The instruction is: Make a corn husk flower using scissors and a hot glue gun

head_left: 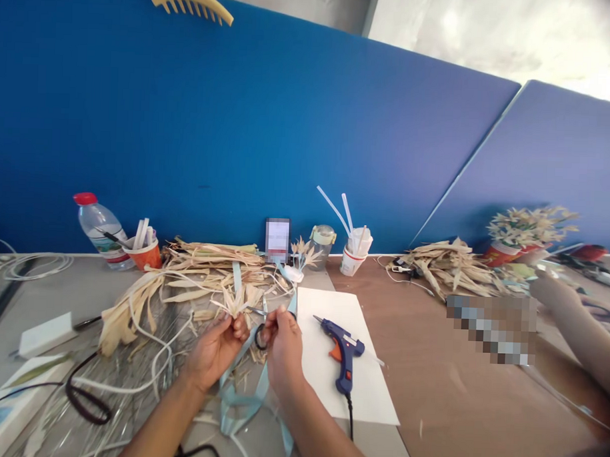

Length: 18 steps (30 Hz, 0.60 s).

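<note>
My left hand [215,349] is closed in a pinch on a small bundle of dried straw leaves [236,301] with spiky tips pointing up. My right hand [283,344] is closed round a pair of black-handled scissors [259,328], whose blades point left at the base of the bundle. A pale blue ribbon [243,403] hangs down between my two wrists onto the table. Both hands hover just above the table's near middle.
A blue glue gun [344,352] lies on a white sheet [362,390] to the right. Dried straw [193,278] is heaped behind my hands, with a water bottle [101,231], an orange cup [144,253], a white cup [355,253] and cables. Another person's arm [576,328] reaches in at the right.
</note>
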Each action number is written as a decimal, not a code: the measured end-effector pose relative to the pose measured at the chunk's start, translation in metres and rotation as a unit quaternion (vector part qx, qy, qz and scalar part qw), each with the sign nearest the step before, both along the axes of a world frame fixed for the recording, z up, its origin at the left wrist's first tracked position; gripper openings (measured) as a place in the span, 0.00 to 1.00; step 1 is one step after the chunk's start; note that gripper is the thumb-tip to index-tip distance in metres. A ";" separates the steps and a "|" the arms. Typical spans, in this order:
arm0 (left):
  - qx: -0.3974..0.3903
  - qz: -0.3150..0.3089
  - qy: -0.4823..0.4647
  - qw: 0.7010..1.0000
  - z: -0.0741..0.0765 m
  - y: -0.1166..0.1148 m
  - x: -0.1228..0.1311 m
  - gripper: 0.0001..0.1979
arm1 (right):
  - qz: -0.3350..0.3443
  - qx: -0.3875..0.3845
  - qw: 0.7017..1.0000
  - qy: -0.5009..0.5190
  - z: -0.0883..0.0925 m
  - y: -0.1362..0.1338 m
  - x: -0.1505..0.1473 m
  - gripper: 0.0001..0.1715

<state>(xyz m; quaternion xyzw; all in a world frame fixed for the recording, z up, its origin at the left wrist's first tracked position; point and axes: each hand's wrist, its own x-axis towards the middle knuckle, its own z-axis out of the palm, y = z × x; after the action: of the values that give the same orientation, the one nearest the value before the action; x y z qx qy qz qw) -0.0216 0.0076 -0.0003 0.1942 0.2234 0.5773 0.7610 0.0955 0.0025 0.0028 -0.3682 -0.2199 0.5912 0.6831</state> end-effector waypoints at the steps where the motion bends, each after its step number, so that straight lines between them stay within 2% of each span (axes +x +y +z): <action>1: 0.000 -0.001 0.000 1.000 0.001 0.000 0.000 0.08 | -0.013 -0.001 1.000 -0.005 -0.001 0.002 0.002 0.17; 5: 0.002 0.005 0.002 1.000 0.001 0.000 0.000 0.08 | -0.043 0.003 0.998 -0.053 0.001 0.003 0.006 0.08; 10: 0.019 0.017 0.012 1.000 0.000 0.000 0.000 0.08 | 0.026 0.072 0.986 -0.146 0.009 -0.010 -0.003 0.02; 13: 0.001 0.035 0.017 0.999 -0.003 0.001 -0.001 0.08 | 0.060 0.128 0.965 -0.220 0.009 -0.017 -0.008 0.03; 18: -0.062 0.066 0.012 0.996 -0.008 0.003 -0.004 0.09 | 0.042 0.169 0.930 -0.323 0.006 -0.020 -0.009 0.06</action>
<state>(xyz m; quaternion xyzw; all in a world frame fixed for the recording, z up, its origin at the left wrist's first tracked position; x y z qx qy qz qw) -0.0251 0.0108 -0.0087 0.1384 0.2806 0.6085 0.7292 0.0868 -0.0173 0.0091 -0.4088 -0.5407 0.4227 0.6016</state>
